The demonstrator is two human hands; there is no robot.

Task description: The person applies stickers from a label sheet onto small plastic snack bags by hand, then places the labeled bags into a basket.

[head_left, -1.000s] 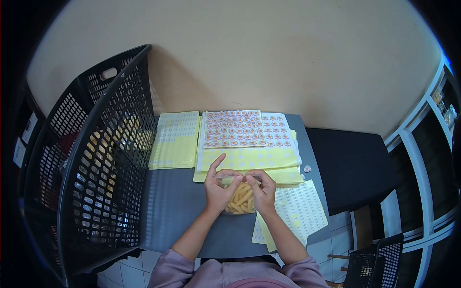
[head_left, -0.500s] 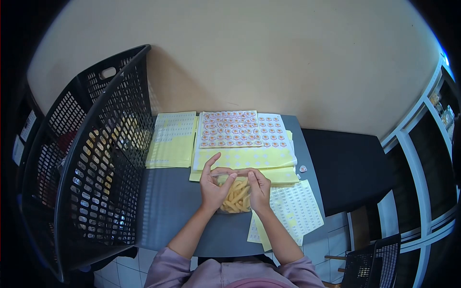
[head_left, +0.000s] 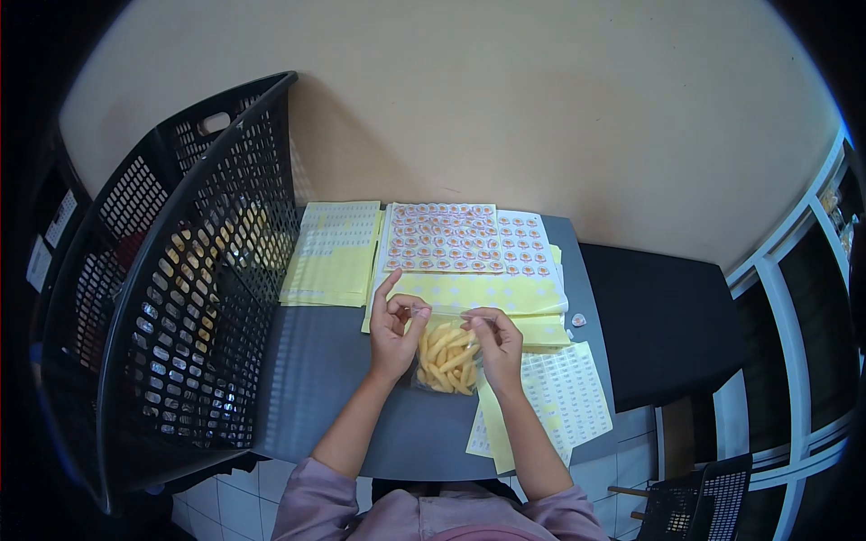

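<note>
A clear plastic bag (head_left: 446, 358) of pale yellow, stick-shaped snacks hangs between my hands above the grey table. My left hand (head_left: 395, 332) pinches the bag's top edge between thumb and curled fingers, its index finger raised. On the opposite corner of the same edge, my right hand (head_left: 496, 341) has its thumb and fingers closed. Just beyond the hands lie sheets of round red-and-white stickers (head_left: 444, 236), stacked over yellow backing paper (head_left: 451, 290). Beside my right forearm are sheets of small printed labels (head_left: 564, 397).
A tall black perforated basket (head_left: 194, 261) with packed bags inside stands on the left. Yellow label sheets (head_left: 332, 257) lie next to it. One loose round sticker (head_left: 578, 320) sits near the table's right edge. A black-covered surface (head_left: 663, 320) and a dark chair (head_left: 690, 500) are at right.
My hands have moved apart slightly along the bag's top edge, and more of the snacks shows between them. The whole view has shifted a little.
</note>
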